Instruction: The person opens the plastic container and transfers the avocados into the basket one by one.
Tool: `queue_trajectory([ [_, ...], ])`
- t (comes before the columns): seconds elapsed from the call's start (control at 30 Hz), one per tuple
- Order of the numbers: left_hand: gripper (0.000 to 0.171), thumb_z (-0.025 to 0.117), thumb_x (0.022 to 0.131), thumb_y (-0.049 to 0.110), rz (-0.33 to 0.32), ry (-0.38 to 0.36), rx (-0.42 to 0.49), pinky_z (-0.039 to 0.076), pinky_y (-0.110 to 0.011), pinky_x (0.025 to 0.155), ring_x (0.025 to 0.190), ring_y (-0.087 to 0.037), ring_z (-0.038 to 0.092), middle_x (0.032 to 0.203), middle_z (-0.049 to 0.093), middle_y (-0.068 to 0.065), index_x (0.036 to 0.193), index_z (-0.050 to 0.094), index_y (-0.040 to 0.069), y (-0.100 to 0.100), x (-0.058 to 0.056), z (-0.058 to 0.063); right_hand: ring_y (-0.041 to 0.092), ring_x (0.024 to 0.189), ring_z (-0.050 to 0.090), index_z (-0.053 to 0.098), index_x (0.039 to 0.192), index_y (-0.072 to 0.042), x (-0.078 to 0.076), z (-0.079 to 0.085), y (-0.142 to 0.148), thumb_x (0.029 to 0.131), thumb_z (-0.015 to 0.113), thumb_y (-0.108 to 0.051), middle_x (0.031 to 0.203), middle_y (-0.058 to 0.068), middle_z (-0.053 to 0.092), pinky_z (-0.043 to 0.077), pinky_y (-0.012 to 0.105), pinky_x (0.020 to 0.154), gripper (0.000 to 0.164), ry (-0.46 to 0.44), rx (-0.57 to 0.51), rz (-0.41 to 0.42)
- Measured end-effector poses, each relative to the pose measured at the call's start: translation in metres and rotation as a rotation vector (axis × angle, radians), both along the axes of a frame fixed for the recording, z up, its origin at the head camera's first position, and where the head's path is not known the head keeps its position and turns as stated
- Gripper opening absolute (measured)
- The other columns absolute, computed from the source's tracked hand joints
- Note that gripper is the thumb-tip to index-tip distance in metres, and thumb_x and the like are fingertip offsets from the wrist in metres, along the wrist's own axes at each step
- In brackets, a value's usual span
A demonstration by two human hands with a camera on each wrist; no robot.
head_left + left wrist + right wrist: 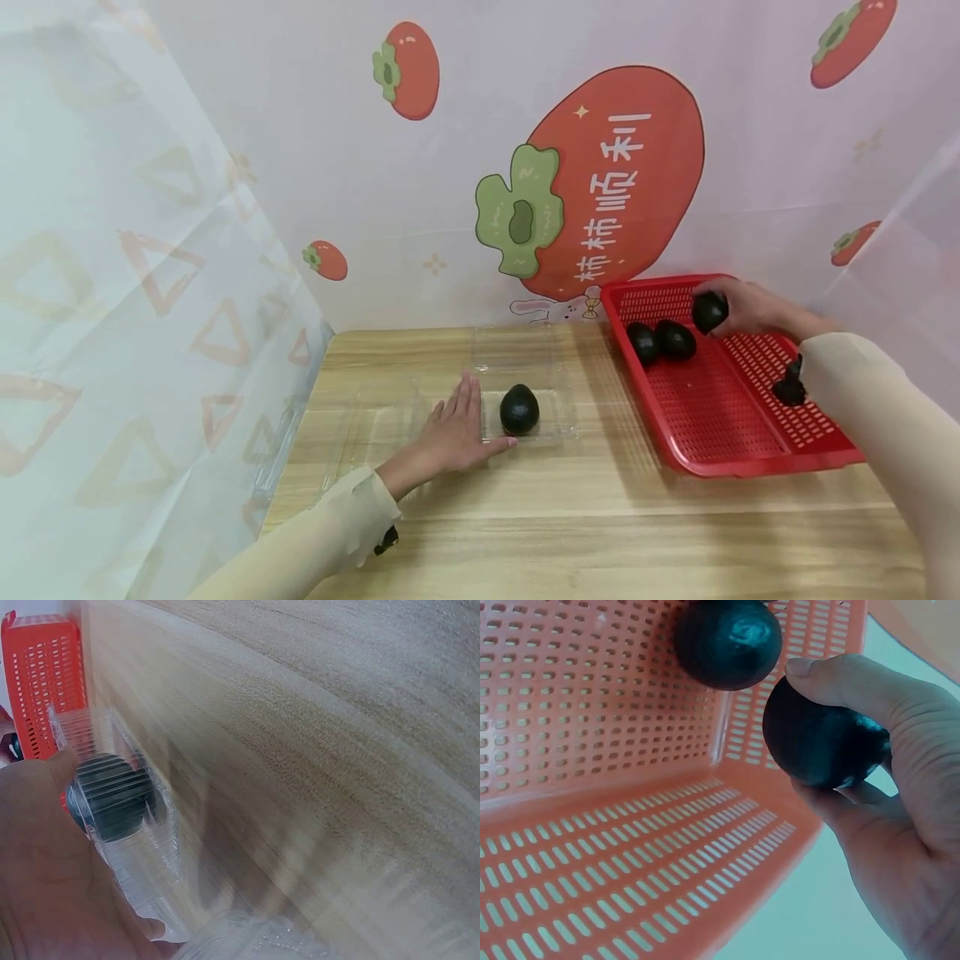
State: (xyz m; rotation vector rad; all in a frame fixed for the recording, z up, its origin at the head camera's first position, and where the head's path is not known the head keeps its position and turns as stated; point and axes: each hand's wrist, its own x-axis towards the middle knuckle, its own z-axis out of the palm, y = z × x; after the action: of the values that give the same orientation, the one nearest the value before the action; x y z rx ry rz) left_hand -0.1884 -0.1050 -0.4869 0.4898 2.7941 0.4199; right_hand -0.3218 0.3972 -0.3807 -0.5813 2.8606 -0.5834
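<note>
My right hand (pixel 742 307) holds a dark avocado (pixel 708 312) above the far side of the red basket (pixel 720 417). In the right wrist view, thumb and fingers curl round that avocado (pixel 825 739). Two more avocados, one of them the nearer avocado (pixel 677 340), lie in the basket's far left corner. On the table, a clear plastic container (pixel 557 408) with its lid raised at the back bears one avocado (pixel 519 410). My left hand (pixel 452 429) rests against the container's left end, fingers straight, thumb along the near edge.
Another clear container (pixel 375 429) stands to the left of my left hand, faint against the wooden table (pixel 570 533). More clear plastic (pixel 281 442) lies at the table's left edge. A printed sheet (pixel 405 183) hangs behind and at both sides.
</note>
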Motion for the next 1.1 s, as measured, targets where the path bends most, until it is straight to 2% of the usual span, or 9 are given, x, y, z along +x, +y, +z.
queue_trajectory([
  [0.17, 0.122, 0.049, 0.095, 0.082, -0.001, 0.0, -0.007, 0.02, -0.065, 0.126, 0.163, -0.039, 0.006, 0.176, -0.008, -0.022, 0.168, 0.001, -0.003, 0.0, 0.001, 0.001, 0.049, 0.113, 0.059, 0.055, 0.142, 0.011, -0.003, -0.008, 0.007, 0.075, 0.089, 0.002, 0.134, 0.037, 0.057, 0.052, 0.064, 0.093, 0.076, -0.009, 0.034, -0.008],
  [0.4, 0.12, 0.05, 0.096, 0.08, 0.005, -0.006, -0.017, 0.021, -0.063, 0.126, 0.163, -0.039, 0.007, 0.176, -0.006, -0.023, 0.168, 0.003, -0.004, 0.001, 0.005, 0.01, 0.047, 0.112, 0.057, 0.055, 0.14, 0.013, -0.005, -0.021, 0.013, 0.077, 0.088, 0.003, 0.129, 0.035, 0.059, 0.05, 0.067, 0.096, 0.072, -0.066, -0.002, -0.014],
  [0.5, 0.12, 0.051, 0.096, 0.079, 0.008, -0.012, -0.015, 0.021, -0.063, 0.126, 0.163, -0.04, 0.007, 0.176, -0.006, -0.022, 0.168, 0.002, -0.003, 0.002, 0.004, 0.009, 0.046, 0.11, 0.057, 0.057, 0.138, 0.014, -0.006, -0.025, 0.013, 0.075, 0.089, 0.002, 0.127, 0.034, 0.059, 0.05, 0.066, 0.096, 0.072, -0.064, 0.002, -0.01],
  [0.6, 0.122, 0.049, 0.095, 0.082, 0.01, -0.014, -0.01, 0.019, -0.064, 0.126, 0.163, -0.039, 0.006, 0.176, -0.008, -0.021, 0.168, 0.0, -0.002, 0.001, 0.002, 0.003, 0.047, 0.108, 0.058, 0.057, 0.137, 0.015, -0.006, -0.027, 0.013, 0.074, 0.089, 0.001, 0.124, 0.034, 0.061, 0.05, 0.068, 0.096, 0.071, -0.066, 0.024, -0.012],
  [0.7, 0.121, 0.049, 0.095, 0.082, 0.007, -0.011, -0.009, 0.02, -0.064, 0.126, 0.163, -0.039, 0.005, 0.176, -0.008, -0.021, 0.168, 0.0, -0.002, 0.0, 0.002, 0.004, 0.048, 0.108, 0.058, 0.058, 0.135, 0.015, -0.007, -0.031, 0.013, 0.073, 0.091, 0.0, 0.122, 0.034, 0.062, 0.048, 0.072, 0.097, 0.072, -0.074, 0.034, -0.014],
  [0.9, 0.119, 0.053, 0.097, 0.077, 0.0, -0.006, -0.013, 0.021, -0.064, 0.126, 0.163, -0.04, 0.008, 0.176, -0.006, -0.024, 0.167, 0.002, -0.004, 0.0, 0.006, 0.011, 0.051, 0.113, 0.056, 0.054, 0.137, 0.016, -0.006, -0.036, 0.01, 0.075, 0.092, -0.001, 0.126, 0.036, 0.06, 0.044, 0.076, 0.1, 0.075, -0.126, 0.005, -0.02],
  [1.1, 0.114, 0.053, 0.099, 0.073, -0.007, -0.01, -0.016, 0.022, -0.063, 0.126, 0.162, -0.041, 0.01, 0.175, -0.003, -0.025, 0.167, 0.006, -0.006, 0.002, 0.008, 0.016, 0.054, 0.115, 0.055, 0.055, 0.138, 0.016, -0.007, -0.041, 0.011, 0.074, 0.094, -0.003, 0.128, 0.039, 0.059, 0.041, 0.079, 0.101, 0.077, -0.126, 0.002, -0.028],
])
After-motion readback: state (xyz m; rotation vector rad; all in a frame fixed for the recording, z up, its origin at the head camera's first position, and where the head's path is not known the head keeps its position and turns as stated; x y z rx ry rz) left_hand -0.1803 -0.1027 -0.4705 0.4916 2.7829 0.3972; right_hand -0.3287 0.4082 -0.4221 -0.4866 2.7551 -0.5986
